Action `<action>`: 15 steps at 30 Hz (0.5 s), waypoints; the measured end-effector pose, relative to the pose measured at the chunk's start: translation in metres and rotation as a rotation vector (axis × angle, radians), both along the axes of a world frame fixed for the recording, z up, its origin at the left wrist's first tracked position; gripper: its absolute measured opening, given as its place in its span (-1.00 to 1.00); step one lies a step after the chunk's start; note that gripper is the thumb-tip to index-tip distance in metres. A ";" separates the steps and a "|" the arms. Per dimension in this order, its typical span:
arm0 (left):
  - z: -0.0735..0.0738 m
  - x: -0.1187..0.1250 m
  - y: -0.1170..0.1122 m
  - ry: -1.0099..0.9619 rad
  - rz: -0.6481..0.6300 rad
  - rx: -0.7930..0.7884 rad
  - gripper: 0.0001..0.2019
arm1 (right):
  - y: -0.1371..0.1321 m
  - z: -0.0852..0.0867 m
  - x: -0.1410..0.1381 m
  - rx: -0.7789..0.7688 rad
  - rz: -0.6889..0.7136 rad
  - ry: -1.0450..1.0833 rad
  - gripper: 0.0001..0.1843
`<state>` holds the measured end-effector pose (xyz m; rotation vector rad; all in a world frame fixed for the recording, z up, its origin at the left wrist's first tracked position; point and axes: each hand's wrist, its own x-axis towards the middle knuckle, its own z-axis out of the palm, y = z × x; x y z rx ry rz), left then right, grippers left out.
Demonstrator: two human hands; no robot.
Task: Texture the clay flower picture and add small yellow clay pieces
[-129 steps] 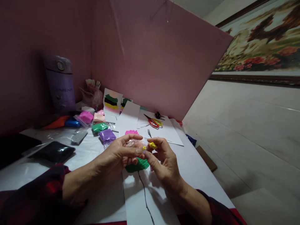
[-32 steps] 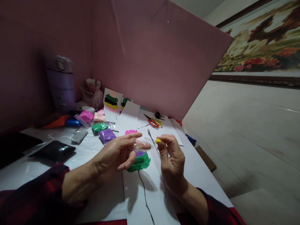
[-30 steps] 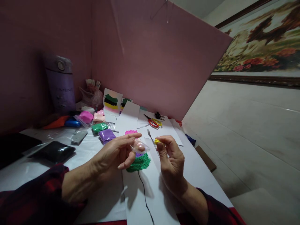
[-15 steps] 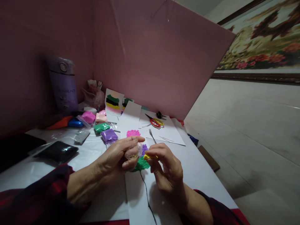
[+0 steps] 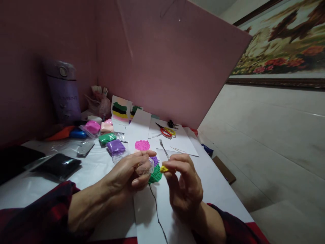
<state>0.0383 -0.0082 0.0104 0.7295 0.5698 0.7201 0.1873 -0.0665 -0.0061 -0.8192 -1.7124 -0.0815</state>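
Note:
My left hand (image 5: 128,171) pinches a small clear plastic bag (image 5: 145,166) between thumb and fingers. My right hand (image 5: 184,184) holds a small lump of yellow clay (image 5: 164,168) at its fingertips, just right of the bag. Below the hands a white paper sheet (image 5: 149,217) carries a clay flower: a green patch (image 5: 155,174), a purple bit (image 5: 154,160), a pink round (image 5: 142,145) and a thin black stem line (image 5: 155,210). A small fork (image 5: 164,149) lies on the paper behind my right hand.
Bags of clay lie at the back left: purple (image 5: 115,147), green (image 5: 107,137), pink (image 5: 92,126), blue (image 5: 78,133). Red and yellow scissors (image 5: 166,131) rest on paper. A purple flask (image 5: 63,91) stands left. A pink board (image 5: 172,64) walls the table; its edge (image 5: 228,189) runs right.
My hands have come lower and closer to me. The right hand lifted the yellow clay away from the bag, and the pink clay round is now uncovered behind the left hand.

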 end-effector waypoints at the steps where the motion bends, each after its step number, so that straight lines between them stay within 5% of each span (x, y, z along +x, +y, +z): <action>1: 0.000 0.000 0.000 0.013 0.013 0.008 -0.76 | 0.001 0.000 -0.001 0.003 0.021 -0.064 -0.65; 4: 0.000 0.002 -0.002 0.064 0.027 0.046 -0.76 | 0.003 -0.001 -0.004 -0.018 0.110 -0.226 -0.66; 9: 0.007 0.000 -0.006 0.040 -0.024 0.138 -0.77 | 0.004 0.002 0.000 -0.045 0.010 0.031 -0.69; 15: 0.011 -0.006 -0.004 0.038 -0.015 0.196 -0.74 | 0.008 0.002 0.003 -0.118 0.015 0.051 -0.76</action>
